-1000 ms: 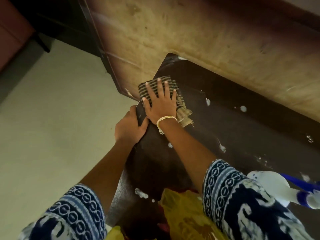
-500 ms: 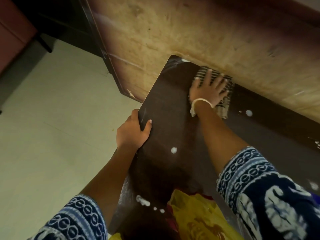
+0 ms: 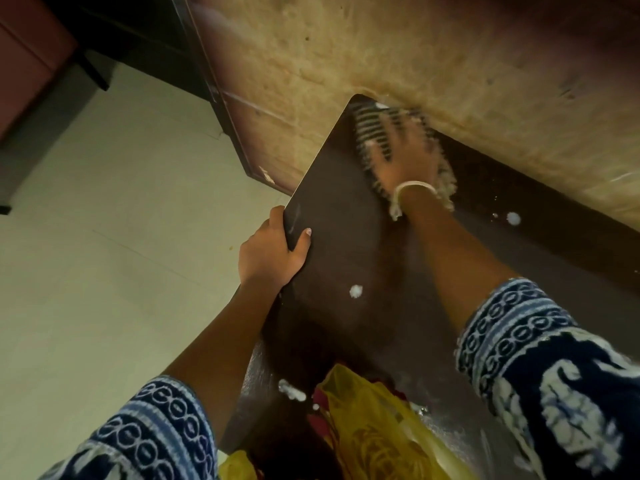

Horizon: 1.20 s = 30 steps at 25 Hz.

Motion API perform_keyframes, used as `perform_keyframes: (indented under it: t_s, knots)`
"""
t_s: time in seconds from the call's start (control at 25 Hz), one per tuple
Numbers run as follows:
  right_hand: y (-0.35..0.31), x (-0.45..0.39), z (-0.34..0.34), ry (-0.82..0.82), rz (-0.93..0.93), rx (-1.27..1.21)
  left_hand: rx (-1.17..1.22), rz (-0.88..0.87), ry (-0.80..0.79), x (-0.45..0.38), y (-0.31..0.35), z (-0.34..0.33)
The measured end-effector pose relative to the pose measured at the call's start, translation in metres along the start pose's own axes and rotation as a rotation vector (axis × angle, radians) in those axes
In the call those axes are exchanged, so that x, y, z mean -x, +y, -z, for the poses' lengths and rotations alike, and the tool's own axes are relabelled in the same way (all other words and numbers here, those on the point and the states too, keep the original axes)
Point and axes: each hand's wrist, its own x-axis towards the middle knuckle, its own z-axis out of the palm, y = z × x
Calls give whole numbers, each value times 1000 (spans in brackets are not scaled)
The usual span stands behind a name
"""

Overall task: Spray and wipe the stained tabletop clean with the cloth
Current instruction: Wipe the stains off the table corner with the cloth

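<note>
The left hand [image 3: 268, 252] grips the near left edge of the dark tabletop [image 3: 346, 244], thumb on top and fingers curled under, so it is closed on the table and holds it steady. A little to the right sits a white blob [image 3: 355, 291] of foam or spill, not yet wiped, and more white spots [image 3: 291, 391] lie low down near a yellow bag [image 3: 377, 424] that rests on the table. Further right, the right hand [image 3: 403, 161] lies flat with fingers spread, pressing the striped cloth [image 3: 372, 124] down at the far left corner of the table, right against the tan wall [image 3: 415, 64] (this part is blurry, so the cloth's edges are hard to see). The cloth looks folded, with its long side running along the wall edge and its stripes pointing across the table toward the wall. Another white spot [image 3: 513, 218] sits to the right. What could go wrong: the cloth is so near the corner that a strong push could slide it off the edge. The hand could also scrape the rough wall. The blobs near the bag could get missed, or smeared onto the bag.
</note>
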Motion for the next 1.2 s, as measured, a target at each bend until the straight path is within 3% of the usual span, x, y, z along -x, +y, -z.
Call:
perform_keyframes:
  t_s: [0.16,0.24,0.28,0.36,0.48,0.6,0.68,0.88,1.0,1.08,1.2]
  knots:
    - [57,30,7,43,-502,-60,-4,15,-17,-1,1,1]
    - [28,38,1,65,-676,-89,-8,10,-35,0,-1,1]
    - [2,40,-2,72,-678,-91,9,1,-50,1,-2,2]
    - [-56,52,-14,41,-440,-61,84,-29,-71,5,-6,5]
    - [-126,95,-35,-83,112,16,124,-51,-50,24,-25,12]
    - [-121,113,-34,-146,371,47,99,-24,-76,52,-49,17]
    - [-86,102,-26,-93,312,31,92,-9,-94,59,-56,17]
    - [46,102,0,10,-283,-21,66,-2,-44,59,-56,14]
    - [44,104,-2,25,-526,-40,49,7,-22,59,-54,15]
    - [1,101,-10,41,-504,-44,45,9,-21,59,-53,17]
    - [-82,123,-33,-16,-54,-9,46,2,-16,59,-55,16]
